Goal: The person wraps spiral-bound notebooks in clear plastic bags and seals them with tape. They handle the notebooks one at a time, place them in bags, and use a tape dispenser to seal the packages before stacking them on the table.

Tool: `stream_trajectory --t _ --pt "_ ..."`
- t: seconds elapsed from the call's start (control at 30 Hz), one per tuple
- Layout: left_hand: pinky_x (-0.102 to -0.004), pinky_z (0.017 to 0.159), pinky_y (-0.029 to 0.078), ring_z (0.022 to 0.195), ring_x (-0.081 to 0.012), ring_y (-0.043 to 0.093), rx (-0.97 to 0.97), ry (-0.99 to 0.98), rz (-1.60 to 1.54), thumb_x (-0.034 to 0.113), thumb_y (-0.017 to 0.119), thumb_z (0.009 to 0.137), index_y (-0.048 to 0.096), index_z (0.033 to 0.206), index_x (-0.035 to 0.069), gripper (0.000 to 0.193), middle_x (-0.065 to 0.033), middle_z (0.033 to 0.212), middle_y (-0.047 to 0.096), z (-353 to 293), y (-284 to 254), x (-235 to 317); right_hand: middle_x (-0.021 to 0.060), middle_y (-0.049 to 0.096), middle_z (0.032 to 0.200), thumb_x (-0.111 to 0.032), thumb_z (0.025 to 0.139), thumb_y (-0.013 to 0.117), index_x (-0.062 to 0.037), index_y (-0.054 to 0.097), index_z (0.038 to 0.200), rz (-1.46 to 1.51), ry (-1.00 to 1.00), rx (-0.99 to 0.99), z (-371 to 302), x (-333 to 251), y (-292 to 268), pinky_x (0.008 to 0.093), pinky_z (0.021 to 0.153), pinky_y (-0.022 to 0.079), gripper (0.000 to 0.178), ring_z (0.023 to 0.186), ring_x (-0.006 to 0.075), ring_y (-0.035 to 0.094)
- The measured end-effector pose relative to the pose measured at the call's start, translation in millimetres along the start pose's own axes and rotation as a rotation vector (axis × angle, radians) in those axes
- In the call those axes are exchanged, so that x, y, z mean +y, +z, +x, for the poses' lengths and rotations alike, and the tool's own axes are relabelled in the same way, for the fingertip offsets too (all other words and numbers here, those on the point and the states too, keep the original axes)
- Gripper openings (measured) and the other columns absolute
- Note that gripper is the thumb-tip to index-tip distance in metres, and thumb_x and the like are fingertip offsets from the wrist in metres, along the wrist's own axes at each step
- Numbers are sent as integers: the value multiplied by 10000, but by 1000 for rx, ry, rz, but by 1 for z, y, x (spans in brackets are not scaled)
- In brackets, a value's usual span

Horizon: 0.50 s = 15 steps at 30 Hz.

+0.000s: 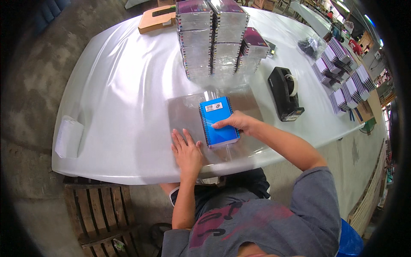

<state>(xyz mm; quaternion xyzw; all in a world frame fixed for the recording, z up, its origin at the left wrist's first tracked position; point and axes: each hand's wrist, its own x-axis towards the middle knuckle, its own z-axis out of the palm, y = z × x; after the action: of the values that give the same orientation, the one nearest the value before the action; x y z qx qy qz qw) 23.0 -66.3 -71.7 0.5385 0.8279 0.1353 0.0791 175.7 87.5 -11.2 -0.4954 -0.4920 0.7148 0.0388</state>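
A small stack of blue-covered spiral notebooks (215, 115) lies on a sheet of clear plastic film (183, 112), near the table's front edge. A white label is stuck on the top cover, and the coil runs down the left side. My right hand (240, 122) grips the stack from the right, thumb across the cover; its other fingers are partly hidden at the edge. Flat on the film, just left of the notebooks, my left hand (187, 155) rests with fingers spread, holding nothing.
Tall piles of wrapped notebooks (197, 43) stand beyond the film. A black tape dispenser (279, 92) is to the right. Farther right are more notebook stacks (342, 77) and a clear plastic bag (311, 46). A cardboard box (153, 22) sits far left, a white bundle (69, 137) near left.
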Motion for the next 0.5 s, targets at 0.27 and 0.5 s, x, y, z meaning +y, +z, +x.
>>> stream_trajectory --t 0.27,0.5 --pt "-522 1088 204 1380 -383 197 50 22 -136 298 481 930 375 1380 20 540 -280 1465 210 0 1 2 114 641 1104 -292 599 864 -57 602 1151 20 -58 -9 0 4 1 398 868 488 655 982 229 629" --pt "-512 1094 193 1393 -325 182 17 19 -156 290 518 912 448 1348 74 492 -154 1468 298 4 -13 0 120 642 1100 -278 596 863 -38 603 1146 42 -106 -20 -10 0 4 376 848 501 654 962 226 635"
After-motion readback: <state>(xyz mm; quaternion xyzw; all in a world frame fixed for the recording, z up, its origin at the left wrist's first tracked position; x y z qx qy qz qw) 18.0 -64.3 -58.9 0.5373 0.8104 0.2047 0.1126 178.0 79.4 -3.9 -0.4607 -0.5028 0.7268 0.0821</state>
